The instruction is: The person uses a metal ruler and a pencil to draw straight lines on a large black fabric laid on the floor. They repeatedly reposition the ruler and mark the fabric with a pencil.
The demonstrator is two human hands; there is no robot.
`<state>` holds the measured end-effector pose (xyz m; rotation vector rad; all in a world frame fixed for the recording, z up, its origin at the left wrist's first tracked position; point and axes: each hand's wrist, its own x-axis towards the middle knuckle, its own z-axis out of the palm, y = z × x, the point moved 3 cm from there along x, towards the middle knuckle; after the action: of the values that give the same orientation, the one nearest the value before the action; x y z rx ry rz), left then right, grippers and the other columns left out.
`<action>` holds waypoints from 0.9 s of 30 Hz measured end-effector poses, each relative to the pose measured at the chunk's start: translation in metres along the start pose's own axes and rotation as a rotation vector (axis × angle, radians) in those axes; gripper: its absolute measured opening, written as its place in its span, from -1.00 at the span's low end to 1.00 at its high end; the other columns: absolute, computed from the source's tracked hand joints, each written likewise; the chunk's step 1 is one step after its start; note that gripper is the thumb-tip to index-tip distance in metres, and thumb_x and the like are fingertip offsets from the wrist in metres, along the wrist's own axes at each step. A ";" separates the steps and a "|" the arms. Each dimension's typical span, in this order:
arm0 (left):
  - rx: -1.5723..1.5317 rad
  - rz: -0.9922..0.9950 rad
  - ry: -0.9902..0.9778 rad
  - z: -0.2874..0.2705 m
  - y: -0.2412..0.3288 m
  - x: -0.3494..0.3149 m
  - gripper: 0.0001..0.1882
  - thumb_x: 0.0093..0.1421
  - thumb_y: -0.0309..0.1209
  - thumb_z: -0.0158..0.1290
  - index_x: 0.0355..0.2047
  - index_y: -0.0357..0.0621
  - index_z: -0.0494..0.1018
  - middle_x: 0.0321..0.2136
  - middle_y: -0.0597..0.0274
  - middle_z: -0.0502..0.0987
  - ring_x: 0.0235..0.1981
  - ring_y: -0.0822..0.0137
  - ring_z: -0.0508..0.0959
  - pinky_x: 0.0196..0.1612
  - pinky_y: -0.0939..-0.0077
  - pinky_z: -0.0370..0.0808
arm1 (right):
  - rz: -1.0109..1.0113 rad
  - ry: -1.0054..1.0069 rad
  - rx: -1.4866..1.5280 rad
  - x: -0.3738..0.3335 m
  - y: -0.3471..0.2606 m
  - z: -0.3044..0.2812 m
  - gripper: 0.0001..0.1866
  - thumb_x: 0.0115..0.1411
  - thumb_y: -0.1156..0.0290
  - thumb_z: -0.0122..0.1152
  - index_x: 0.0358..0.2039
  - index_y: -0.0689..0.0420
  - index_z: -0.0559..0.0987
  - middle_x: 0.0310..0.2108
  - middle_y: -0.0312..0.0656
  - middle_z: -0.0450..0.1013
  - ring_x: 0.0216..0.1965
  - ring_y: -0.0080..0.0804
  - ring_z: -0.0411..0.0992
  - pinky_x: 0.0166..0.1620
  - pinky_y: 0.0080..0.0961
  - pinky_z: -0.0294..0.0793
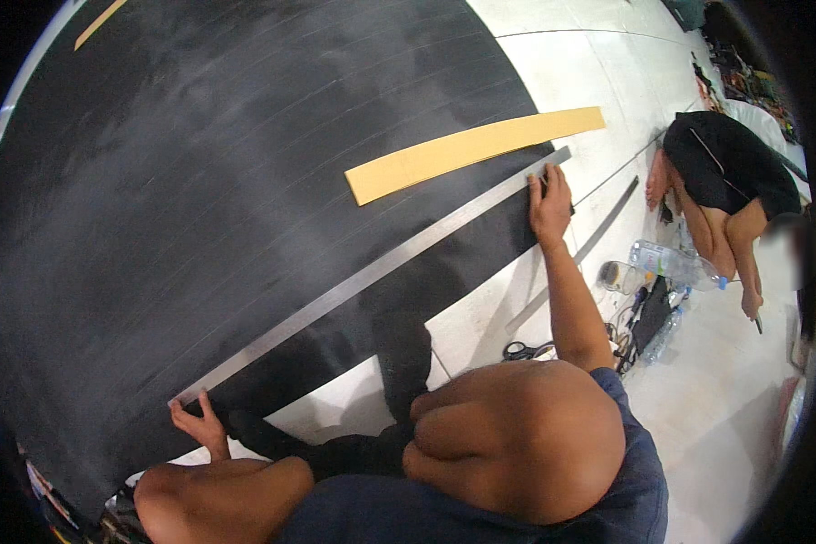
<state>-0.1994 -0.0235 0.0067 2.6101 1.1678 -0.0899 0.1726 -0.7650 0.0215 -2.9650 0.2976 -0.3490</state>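
A long metal straightedge [372, 276] lies slantwise across a large black sheet [154, 227] spread on the floor. At its near left end is my left hand [201, 426], thumb and fingertips holding the metal down. My right hand [551, 207] is at the far right end, its fingers curled by the straightedge's edge. Something small and dark shows between those fingers; its kind is too hidden to tell. Just beyond the straightedge, a yellow strip [471, 150] rests on the sheet and reaches past its right edge.
Another person [730, 172] crouches at the right, a thin pen-like thing in one hand. Plastic bottles [671, 263], a clear jar [618, 277], scissors [517, 350] and a dark strip [612, 218] lie on white tiles [698, 390]. Another yellow strip [98, 25] is far left.
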 end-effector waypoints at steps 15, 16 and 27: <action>-0.020 0.040 0.050 0.006 -0.003 0.000 -0.14 0.25 -0.11 0.22 0.29 -0.49 0.08 0.29 -0.37 0.05 0.34 -0.24 0.06 0.38 -0.08 0.01 | -0.002 0.026 -0.016 0.001 0.010 0.005 -0.44 0.36 0.06 0.10 0.17 0.25 0.45 0.22 0.11 0.35 0.24 0.11 0.30 0.29 -0.15 0.26; -0.027 0.056 0.058 -0.005 0.005 -0.003 -0.12 0.25 -0.09 0.22 0.29 -0.50 0.07 0.28 -0.39 0.04 0.35 -0.26 0.04 0.38 -0.09 0.01 | -0.013 -0.008 0.024 0.000 0.004 0.009 -0.43 0.36 0.04 0.09 0.18 0.24 0.45 0.23 0.11 0.35 0.26 0.11 0.28 0.30 -0.15 0.24; -0.101 0.028 0.130 -0.001 0.024 -0.007 -0.11 0.17 -0.12 0.30 0.26 -0.46 0.11 0.28 -0.34 0.07 0.34 -0.23 0.08 0.39 0.00 0.03 | -0.015 -0.078 0.097 0.010 0.015 0.019 -0.37 0.42 0.03 0.01 0.21 0.37 0.41 0.21 0.16 0.37 0.28 0.06 0.30 0.33 -0.26 0.21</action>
<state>-0.1870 -0.0435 0.0141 2.5752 1.1459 0.1424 0.1843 -0.7798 0.0027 -2.8778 0.2420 -0.2417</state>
